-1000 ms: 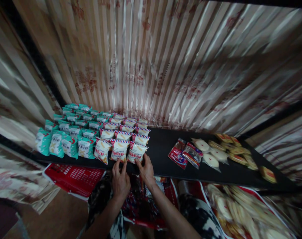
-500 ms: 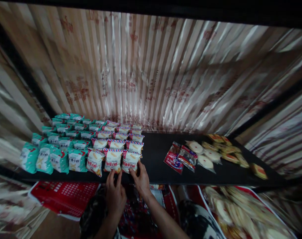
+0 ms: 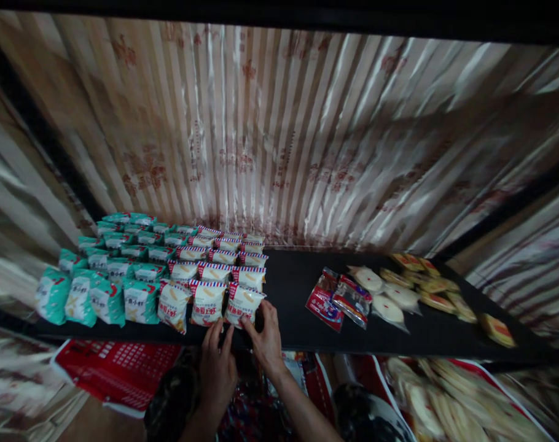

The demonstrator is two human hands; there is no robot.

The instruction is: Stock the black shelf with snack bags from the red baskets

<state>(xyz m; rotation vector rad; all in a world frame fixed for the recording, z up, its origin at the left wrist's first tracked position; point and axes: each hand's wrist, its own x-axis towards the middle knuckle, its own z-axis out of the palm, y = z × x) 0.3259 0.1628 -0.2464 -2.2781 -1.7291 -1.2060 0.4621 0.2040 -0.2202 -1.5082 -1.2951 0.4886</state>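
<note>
Rows of small cream snack packets with red-and-blue striped tops (image 3: 208, 276) stand on a black shelf (image 3: 289, 294). My right hand (image 3: 264, 331) has its fingers on the lower corner of the front right packet (image 3: 242, 302). At the shelf's front edge my left hand (image 3: 217, 362) reaches up with fingers stretched, its tips just under the front middle packet (image 3: 207, 301). Teal packets (image 3: 109, 276) fill the rows to the left.
Red wrapped snacks (image 3: 337, 298), round white cakes (image 3: 383, 294) and yellow packets (image 3: 436, 285) lie loose on the shelf's right part. A red basket (image 3: 116, 368) sits below left, and more wrapped cakes (image 3: 449, 399) below right. Striped shiny fabric backs the shelf.
The view has tilted slightly. My hands stay at the front striped packets; the left hand has shifted a little right, the right hand's fingers have curled onto the right packet's corner.
</note>
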